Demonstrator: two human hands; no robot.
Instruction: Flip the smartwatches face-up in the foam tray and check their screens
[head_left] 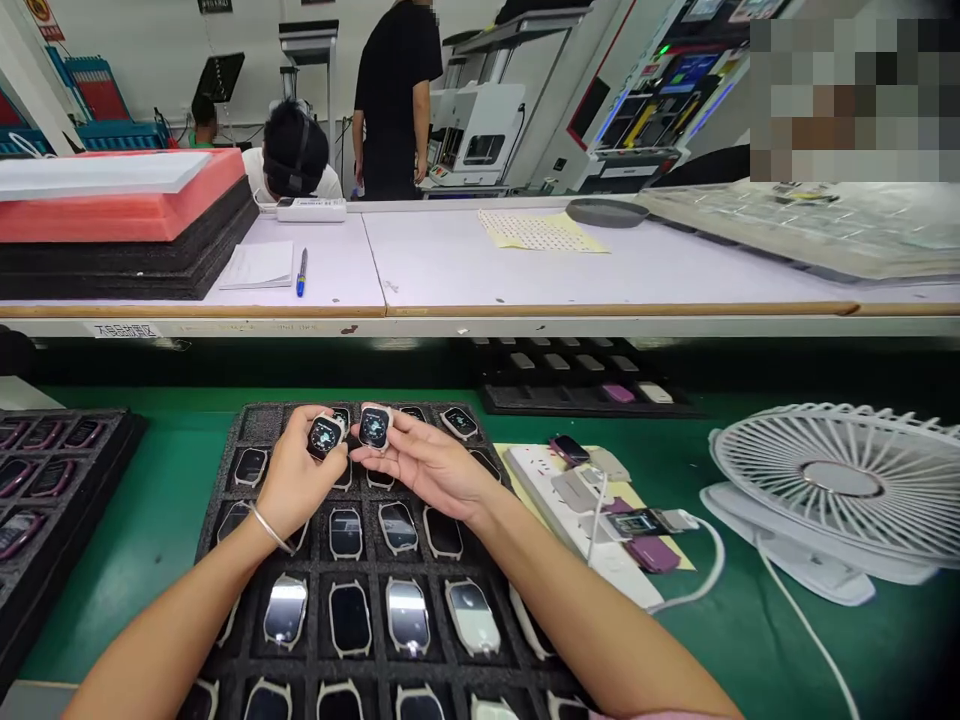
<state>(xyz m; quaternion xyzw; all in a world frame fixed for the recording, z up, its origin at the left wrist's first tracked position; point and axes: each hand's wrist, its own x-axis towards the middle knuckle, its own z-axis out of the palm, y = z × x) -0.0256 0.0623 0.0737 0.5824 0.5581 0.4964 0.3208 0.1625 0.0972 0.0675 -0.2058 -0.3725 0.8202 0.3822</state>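
Over the far part of a black foam tray (pixel 247 425), my left hand (pixel 300 470) grips a watch case (pixel 327 436) with a lit, dark screen, its fingers closed on the case edges. Just right of it, my right hand (pixel 427 460) holds a second watch case (pixel 374 427) between thumb and fingers, screen facing up and lit. The two cases are close but apart. Below them the tray holds rows of similar silver-edged cases (pixel 350 618), one per compartment. My forearms hide some compartments.
Left, another foam tray (pixel 124 440) holds purple-rimmed cases. To the right are a white power strip (pixel 540 480) with cables, a purple case (pixel 652 553) and a white fan (pixel 840 490). A raised shelf (pixel 450 280) crosses behind; people are beyond it.
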